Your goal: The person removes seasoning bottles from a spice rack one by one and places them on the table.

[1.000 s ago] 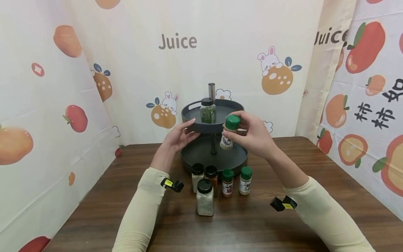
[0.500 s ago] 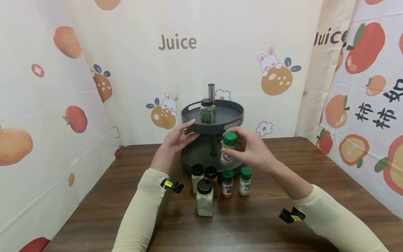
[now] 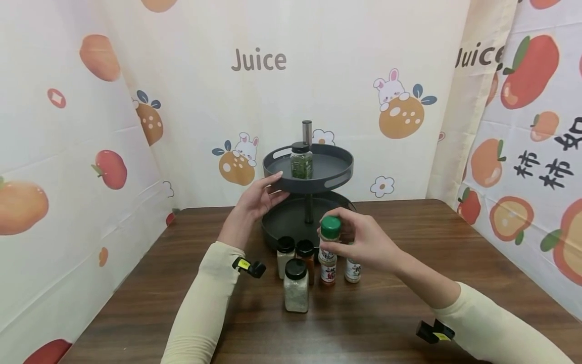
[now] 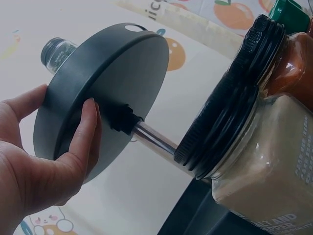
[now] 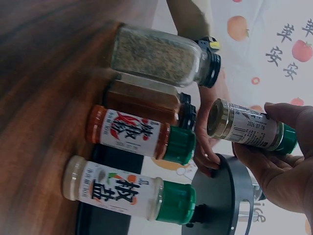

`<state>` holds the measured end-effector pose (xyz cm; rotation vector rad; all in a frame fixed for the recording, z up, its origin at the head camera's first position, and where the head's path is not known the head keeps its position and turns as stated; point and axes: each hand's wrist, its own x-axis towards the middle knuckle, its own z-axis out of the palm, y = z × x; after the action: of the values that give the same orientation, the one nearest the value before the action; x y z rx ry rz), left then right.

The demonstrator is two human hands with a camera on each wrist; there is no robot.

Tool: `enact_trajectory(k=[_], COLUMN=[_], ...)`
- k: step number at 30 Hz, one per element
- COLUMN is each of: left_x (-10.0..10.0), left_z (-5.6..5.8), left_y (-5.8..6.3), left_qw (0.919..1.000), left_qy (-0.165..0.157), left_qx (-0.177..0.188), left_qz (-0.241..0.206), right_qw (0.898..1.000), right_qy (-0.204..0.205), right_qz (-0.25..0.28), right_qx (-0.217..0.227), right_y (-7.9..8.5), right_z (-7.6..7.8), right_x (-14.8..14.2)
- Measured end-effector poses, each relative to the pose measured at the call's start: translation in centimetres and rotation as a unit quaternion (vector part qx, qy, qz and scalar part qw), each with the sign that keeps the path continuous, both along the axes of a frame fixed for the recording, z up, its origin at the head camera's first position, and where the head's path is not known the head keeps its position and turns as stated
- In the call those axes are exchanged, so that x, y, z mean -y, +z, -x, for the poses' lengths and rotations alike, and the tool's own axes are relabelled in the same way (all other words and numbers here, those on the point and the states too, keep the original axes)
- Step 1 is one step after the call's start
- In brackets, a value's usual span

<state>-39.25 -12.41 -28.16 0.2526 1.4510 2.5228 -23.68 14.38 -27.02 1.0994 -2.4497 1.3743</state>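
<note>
My left hand (image 3: 254,202) holds the edge of the upper tray (image 3: 313,185) of a dark grey two-tier rack, one digit at the outer wall and others underneath. With fingers and thumb, my right hand (image 3: 370,242) grips a small green-capped seasoning bottle (image 5: 247,126). That bottle is in the air in front of the lower tray (image 3: 271,236); in the head view it overlaps a green-capped bottle with red contents (image 3: 328,276). Beside that one stands another green-capped bottle (image 5: 120,192) with a white label. A black-lidded jar of green herbs (image 3: 301,166) sits on the upper tray.
Black-lidded jars stand on the wooden table (image 3: 386,323) before the rack: a pale greyish one (image 3: 296,294) in front, a beige one (image 3: 285,264) and a reddish-brown one (image 5: 142,100) behind. Printed fabric (image 3: 195,101) encloses the back and sides.
My right hand has lowered the green-capped bottle from beside the upper tray to just above the bottles on the table. My left hand has stayed at the upper tray's edge.
</note>
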Motion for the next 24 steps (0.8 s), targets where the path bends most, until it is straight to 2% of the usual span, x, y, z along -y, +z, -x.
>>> enact_trajectory(k=[11, 19, 24], left_x=[0.0, 0.0, 0.0], left_z=[0.0, -0.1, -0.1], left_y=[0.1, 0.1, 0.1], left_qw=[1.0, 1.0, 1.0], left_qy=[0.003, 0.004, 0.001], left_qx=[0.001, -0.002, 0.0], left_qz=[0.003, 0.006, 0.009], right_qw=[0.999, 0.996, 0.995], right_qy=[0.047, 0.073, 0.086], right_qz=[-0.013, -0.049, -0.054], right_qx=[-0.002, -0.02, -0.012], right_y=[-3.7, -5.2, -5.9], right_z=[1.8, 2.1, 1.9], right_x=[-0.8, -0.4, -0.3])
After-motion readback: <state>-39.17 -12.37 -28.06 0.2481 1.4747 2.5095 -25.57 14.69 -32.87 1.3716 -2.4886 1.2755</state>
